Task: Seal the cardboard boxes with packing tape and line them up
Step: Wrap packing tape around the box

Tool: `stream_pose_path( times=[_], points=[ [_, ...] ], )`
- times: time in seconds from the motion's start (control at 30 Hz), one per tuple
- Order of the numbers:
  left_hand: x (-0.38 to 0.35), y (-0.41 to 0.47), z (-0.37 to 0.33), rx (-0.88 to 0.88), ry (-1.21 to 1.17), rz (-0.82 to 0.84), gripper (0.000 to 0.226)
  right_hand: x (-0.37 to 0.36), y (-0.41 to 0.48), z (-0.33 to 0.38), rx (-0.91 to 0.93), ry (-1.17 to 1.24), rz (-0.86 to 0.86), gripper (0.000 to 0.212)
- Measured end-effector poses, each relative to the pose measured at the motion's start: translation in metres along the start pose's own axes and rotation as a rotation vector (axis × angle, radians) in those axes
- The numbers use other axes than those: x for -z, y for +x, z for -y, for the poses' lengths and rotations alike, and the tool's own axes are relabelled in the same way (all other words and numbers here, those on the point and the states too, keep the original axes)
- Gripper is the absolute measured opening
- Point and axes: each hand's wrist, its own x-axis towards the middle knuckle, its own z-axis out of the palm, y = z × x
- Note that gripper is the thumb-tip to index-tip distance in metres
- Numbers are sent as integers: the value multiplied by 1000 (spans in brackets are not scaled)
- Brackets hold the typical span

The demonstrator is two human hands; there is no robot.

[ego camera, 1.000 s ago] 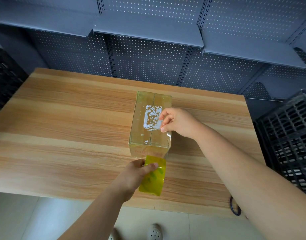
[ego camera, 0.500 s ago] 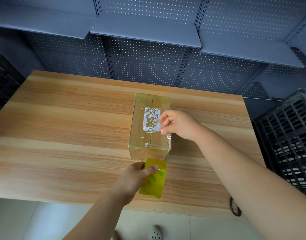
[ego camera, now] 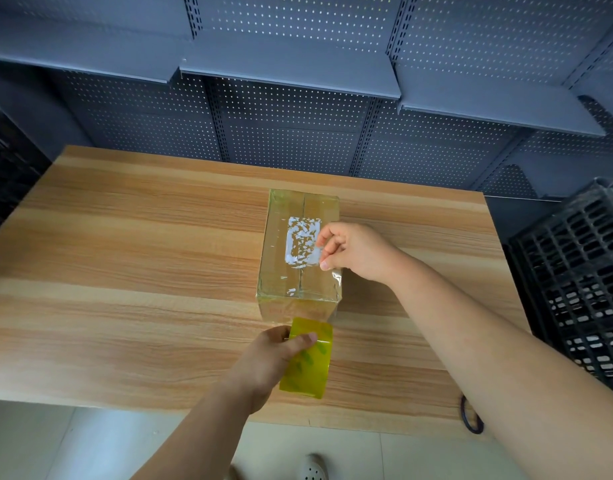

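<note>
The box (ego camera: 298, 251) is sitting mid-bench (ego camera: 125, 271). The left hand (ego camera: 267, 362) is gripping the tape (ego camera: 308, 358) by its near face. The right hand (ego camera: 353, 251) is resting curled on top; whether it is pinching anything, I cannot tell. A hard pull is risking dragging the box or wrinkling the strip.

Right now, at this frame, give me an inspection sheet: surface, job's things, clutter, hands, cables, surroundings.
Surface: wooden table.
Job's things: one cardboard box, taped over, with a torn white label on top; yellow tape roll at its near end.
Clutter: nothing seen.
Hands: left hand grips the tape roll; right hand has its fingers curled at the box's right top edge, pinch unclear.
Cables: dark loop at the table's near right edge, kind unclear.
Surroundings: grey perforated shelving behind; black crate to the right.
</note>
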Motion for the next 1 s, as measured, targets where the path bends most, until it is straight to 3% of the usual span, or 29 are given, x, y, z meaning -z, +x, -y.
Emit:
stream_pose_path(
  times=[0.13,0.3,1.0],
  points=[
    [-2,0,-1,-2,-4,-5,40,-2,1,2,9,-21,-2,33],
    [-4,-1,0,0,-11,-27,28,-3,0,4,42,-33,-15,31],
    [-9,-5,-4,-21,19,-83,19,-10,3,4,57,-79,-30,29]
  ],
)
